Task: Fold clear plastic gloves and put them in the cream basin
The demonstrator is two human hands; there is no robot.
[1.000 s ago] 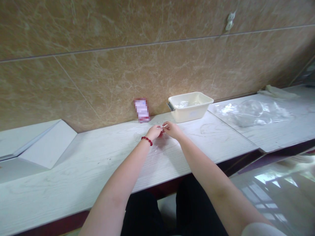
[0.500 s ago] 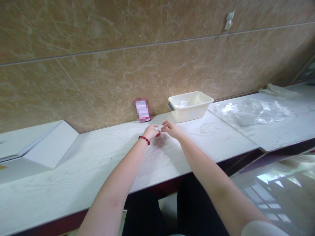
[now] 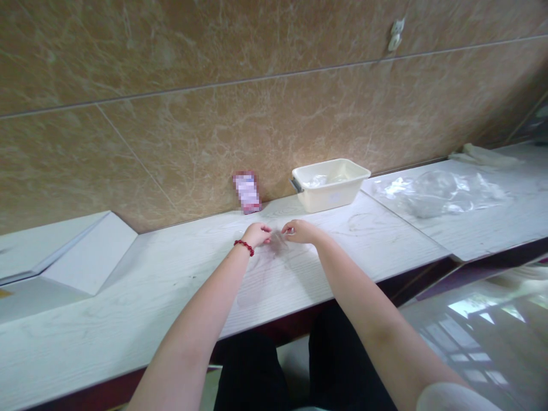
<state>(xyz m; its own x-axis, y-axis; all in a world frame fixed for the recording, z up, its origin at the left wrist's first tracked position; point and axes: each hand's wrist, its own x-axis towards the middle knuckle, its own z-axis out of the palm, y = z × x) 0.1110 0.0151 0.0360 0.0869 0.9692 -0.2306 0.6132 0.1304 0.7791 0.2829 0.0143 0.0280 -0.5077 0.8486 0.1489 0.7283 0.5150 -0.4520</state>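
Note:
My left hand (image 3: 258,234), with a red bead bracelet at the wrist, is closed in a pinch low over the white wood-grain table (image 3: 192,274). Facing it a short way to the right, my right hand (image 3: 299,231) pinches with curled fingers. A thin, see-through piece of plastic film (image 3: 277,238) seems to span the gap between my fingertips. It shows only faintly, and its full shape cannot be made out. Just behind the hands, a phone-like thing with a red edge (image 3: 247,193), its face blurred out, leans on the wall.
A cream plastic tub (image 3: 329,200) with a grey handle holds clear plastic pieces, at the wall right of my hands. Farther right lie a crumpled clear plastic sheet (image 3: 445,194) and a pale cloth-like item (image 3: 483,155). An open white box (image 3: 85,257) stands at the left.
My hands have drawn apart: the left moved left and slightly nearer to me, the right moved slightly right and nearer. The film between them shows more as a dark, hazy patch.

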